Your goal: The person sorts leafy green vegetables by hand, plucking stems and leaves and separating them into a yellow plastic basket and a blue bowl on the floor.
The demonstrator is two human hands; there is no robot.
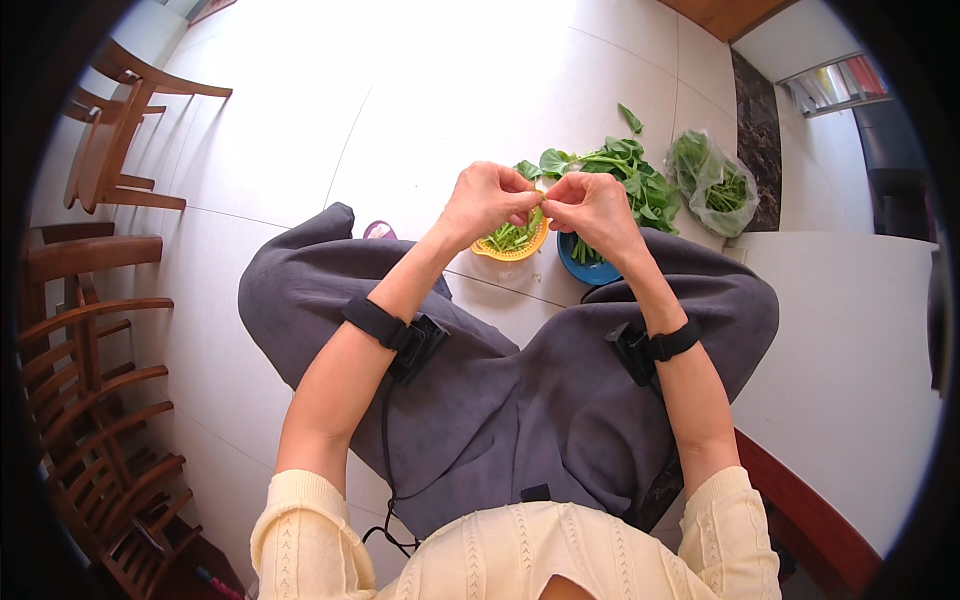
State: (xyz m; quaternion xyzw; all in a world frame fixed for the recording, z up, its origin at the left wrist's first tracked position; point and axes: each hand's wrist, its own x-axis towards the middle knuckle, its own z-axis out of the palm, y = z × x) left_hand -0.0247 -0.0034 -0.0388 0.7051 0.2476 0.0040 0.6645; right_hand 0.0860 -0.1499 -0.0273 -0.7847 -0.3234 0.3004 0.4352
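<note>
My left hand and my right hand meet fingertip to fingertip, pinching a thin green stem between them, with a leaf just beyond. Below them on the floor is a yellow plastic colander holding cut green stems. A blue bowl with green stems inside lies under my right hand, partly hidden by it and by my leg. Leafy greens are piled on the floor beyond my right hand. To the right of that pile sits a clear plastic bag of more greens.
A small purple dish with pale pieces in it is beside my left knee. Wooden chairs line the left side. A white panel stands at the right, near a dark stone strip. Small scraps lie on the tiled floor near the colander.
</note>
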